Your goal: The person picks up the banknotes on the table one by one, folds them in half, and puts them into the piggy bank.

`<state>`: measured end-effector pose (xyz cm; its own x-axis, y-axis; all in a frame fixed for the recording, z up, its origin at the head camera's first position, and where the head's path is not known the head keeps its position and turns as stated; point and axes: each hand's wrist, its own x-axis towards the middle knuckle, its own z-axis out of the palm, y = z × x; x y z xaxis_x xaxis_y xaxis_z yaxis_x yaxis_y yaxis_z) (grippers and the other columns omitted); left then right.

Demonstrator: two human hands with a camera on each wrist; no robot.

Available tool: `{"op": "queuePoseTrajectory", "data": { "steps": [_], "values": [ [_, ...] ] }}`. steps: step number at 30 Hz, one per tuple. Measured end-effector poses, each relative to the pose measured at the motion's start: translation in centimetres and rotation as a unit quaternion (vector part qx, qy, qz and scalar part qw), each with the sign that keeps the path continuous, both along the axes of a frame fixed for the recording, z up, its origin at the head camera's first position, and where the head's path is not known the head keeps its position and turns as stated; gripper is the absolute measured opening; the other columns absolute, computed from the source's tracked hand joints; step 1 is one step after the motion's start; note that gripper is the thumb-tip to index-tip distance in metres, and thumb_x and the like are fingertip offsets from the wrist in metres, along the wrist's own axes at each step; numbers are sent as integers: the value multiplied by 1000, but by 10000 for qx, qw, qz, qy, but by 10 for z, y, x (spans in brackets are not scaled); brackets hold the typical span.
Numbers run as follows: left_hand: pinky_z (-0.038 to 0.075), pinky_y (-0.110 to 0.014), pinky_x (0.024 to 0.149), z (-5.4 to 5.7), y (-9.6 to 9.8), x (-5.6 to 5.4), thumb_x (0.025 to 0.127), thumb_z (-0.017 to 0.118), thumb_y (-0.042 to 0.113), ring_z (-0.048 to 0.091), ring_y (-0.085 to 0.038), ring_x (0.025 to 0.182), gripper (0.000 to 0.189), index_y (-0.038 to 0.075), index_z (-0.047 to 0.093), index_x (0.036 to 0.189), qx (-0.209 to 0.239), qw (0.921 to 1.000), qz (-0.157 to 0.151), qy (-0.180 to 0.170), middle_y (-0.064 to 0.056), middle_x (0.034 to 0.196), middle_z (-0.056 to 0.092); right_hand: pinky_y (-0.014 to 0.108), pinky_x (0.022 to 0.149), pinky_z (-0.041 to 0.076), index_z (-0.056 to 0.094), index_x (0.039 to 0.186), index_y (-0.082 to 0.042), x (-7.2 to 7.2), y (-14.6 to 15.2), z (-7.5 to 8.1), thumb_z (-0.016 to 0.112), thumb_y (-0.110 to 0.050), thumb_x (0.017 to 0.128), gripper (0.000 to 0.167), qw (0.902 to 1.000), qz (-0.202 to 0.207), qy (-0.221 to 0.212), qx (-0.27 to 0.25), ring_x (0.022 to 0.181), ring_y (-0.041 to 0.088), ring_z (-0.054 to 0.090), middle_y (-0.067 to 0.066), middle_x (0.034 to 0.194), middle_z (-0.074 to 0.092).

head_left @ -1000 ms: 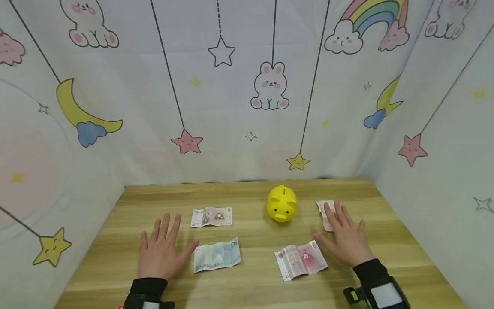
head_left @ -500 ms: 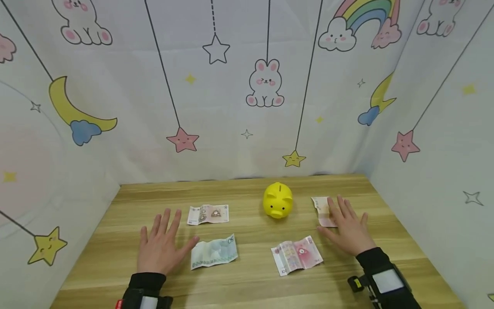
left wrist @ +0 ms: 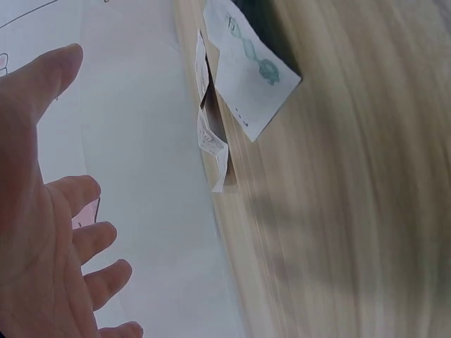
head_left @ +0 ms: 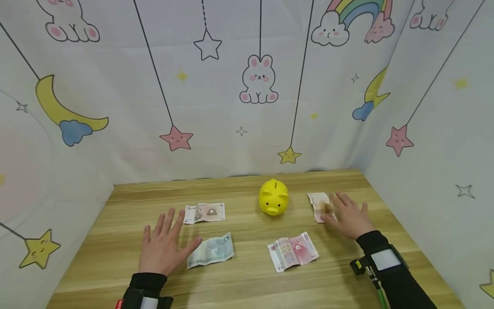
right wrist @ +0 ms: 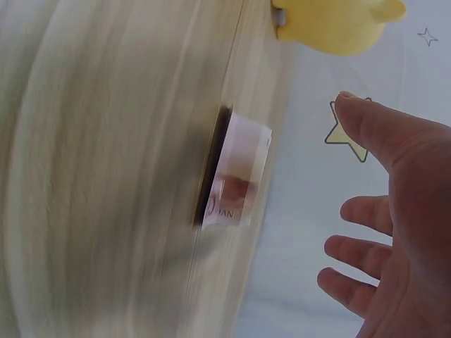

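Note:
With fingers spread, my left hand (head_left: 162, 246) hovers over the table beside a greenish banknote (head_left: 211, 251), holding nothing. A pale brown banknote (head_left: 205, 213) lies beyond that one, creased across. My right hand (head_left: 348, 216) is raised near another creased banknote (head_left: 319, 206) at the right and partly overlaps it in the head view; the right wrist view shows this note (right wrist: 239, 172) apart from the fingers. Between the hands a folded-and-flattened pink banknote (head_left: 293, 252) rests on the wood. The yellow piggy bank (head_left: 273, 198) stands at the back, its slot on top and its snout facing me.
The wooden table (head_left: 247, 287) runs back to a white cloth backdrop (head_left: 216, 163) printed with bunnies, stars and a rainbow. Cloth walls also flank the table at left and right. Cameras are strapped to both wrists over dark sleeves (head_left: 399, 268).
My right hand has shifted slightly right relative to the banknote beneath it, so more of that note shows. The left hand stays nearly in place. The head view has turned slightly.

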<state>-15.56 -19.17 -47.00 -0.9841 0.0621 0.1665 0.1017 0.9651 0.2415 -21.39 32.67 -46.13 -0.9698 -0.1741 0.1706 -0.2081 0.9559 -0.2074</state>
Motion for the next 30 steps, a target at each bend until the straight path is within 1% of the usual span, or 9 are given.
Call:
{"op": "queuePoseTrajectory", "data": {
  "steps": [2,5,10,13,19,23,26,30],
  "values": [
    [12,-76,122,0,2,0,94,63,74,25,-51,157,102,10,34,168,4,10000,-51,-30,-24,172,27,92,105,17,49,155,2,-5,5,-2,76,-45,98,79,10000,-13,13,25,142,59,43,35,156,46],
    [11,-76,122,0,3,1,95,63,72,23,-50,158,100,10,33,168,27,9999,-127,-27,-24,173,26,91,106,20,50,154,2,-10,9,0,76,-45,98,77,10000,-28,15,83,138,61,46,36,152,49],
    [10,-76,121,-1,4,1,95,63,72,22,-51,158,100,10,34,168,85,9997,-211,-21,-24,173,26,88,106,25,59,147,2,-9,9,9,79,-44,96,72,9998,59,97,186,132,59,52,33,143,57],
    [10,-76,122,0,4,0,95,63,73,21,-50,159,101,10,33,168,103,9996,-247,-22,-24,173,26,86,107,28,63,143,1,-8,8,10,82,-42,94,68,9992,222,178,278,129,57,56,30,138,62],
    [11,-76,121,1,9,0,94,65,72,23,-50,158,100,11,36,167,122,9993,-361,32,-23,173,28,84,106,34,68,140,-4,-10,11,-4,90,-33,87,64,9960,661,285,525,122,53,62,24,130,67],
    [13,-77,121,-1,13,1,93,67,71,27,-50,157,98,12,39,166,103,9990,-440,63,-22,172,31,81,107,35,71,137,-6,-10,15,-15,92,-30,85,61,9945,806,276,605,121,50,63,20,126,69],
    [13,-77,121,-1,15,2,93,68,70,28,-50,157,97,12,40,166,85,9989,-456,45,-22,172,31,79,106,37,75,128,-6,-9,19,-21,93,-28,83,53,9932,887,352,668,118,47,64,17,119,70],
    [12,-77,121,-4,17,2,93,68,70,27,-50,157,98,11,39,166,42,9989,-467,-28,-23,172,30,76,103,43,77,116,-9,-7,23,-28,96,-26,80,44,9907,992,572,728,109,43,66,13,109,69]
  ]
}}
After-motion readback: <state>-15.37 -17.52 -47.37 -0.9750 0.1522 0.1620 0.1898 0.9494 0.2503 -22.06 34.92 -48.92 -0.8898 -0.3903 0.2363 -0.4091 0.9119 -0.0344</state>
